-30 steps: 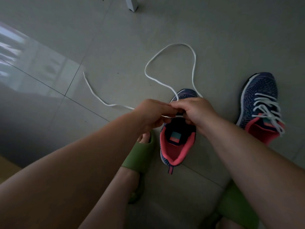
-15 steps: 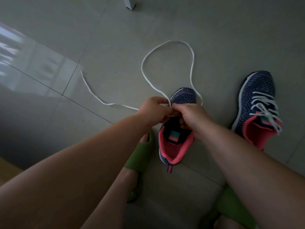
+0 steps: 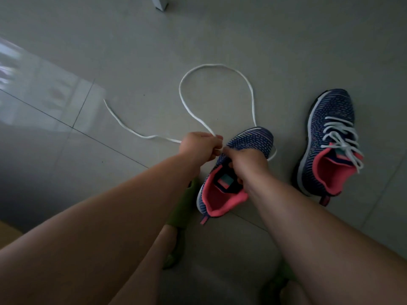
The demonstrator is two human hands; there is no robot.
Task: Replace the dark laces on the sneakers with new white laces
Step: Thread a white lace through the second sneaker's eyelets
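- The tiled floor [image 3: 220,36] lies open from nine o'clock round to twelve, with only a white furniture leg [image 3: 161,3] cut off by the top edge at twelve o'clock.
- A white lace [image 3: 217,66] trails loose across the floor, one end at ten o'clock, then a wide loop toward twelve.
- The left hand [image 3: 199,148] is closed in a pinch on the lace, just left of the near sneaker [image 3: 248,142].
- The right hand [image 3: 245,159] is curled over that sneaker's throat; its fingertips are hidden, so what they grip I cannot tell.
- A green slipper [image 3: 187,208] is mostly covered by the left forearm.
- A second sneaker [image 3: 330,106], already laced white, stands well apart at three o'clock.
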